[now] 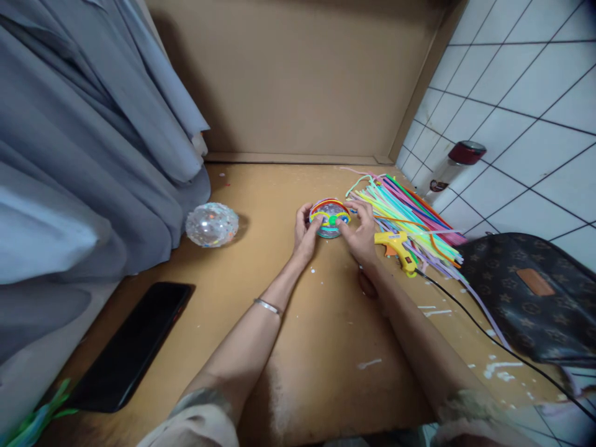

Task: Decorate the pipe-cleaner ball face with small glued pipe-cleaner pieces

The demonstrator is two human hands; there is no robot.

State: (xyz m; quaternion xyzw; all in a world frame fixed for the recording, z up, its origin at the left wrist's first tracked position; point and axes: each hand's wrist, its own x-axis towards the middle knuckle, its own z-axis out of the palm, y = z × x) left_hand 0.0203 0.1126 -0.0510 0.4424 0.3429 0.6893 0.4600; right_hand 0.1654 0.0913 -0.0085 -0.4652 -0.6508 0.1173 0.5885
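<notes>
Clear ball (212, 225) left of the decorated ball, its landmark; now left fingers (305, 234) curled round its left side, right fingers (359, 231) bracing the opposite side, seemingly for steadiness; yellow glue gun (397, 250) lying right, within easy reach.

From here I see glossy clear plastic on the ball (212, 225) at left, and smooth yellow plastic on the glue gun (397, 247). The curtain (93, 143) looks matt cloth; the wall tiles (526, 93) look smooth.
</notes>
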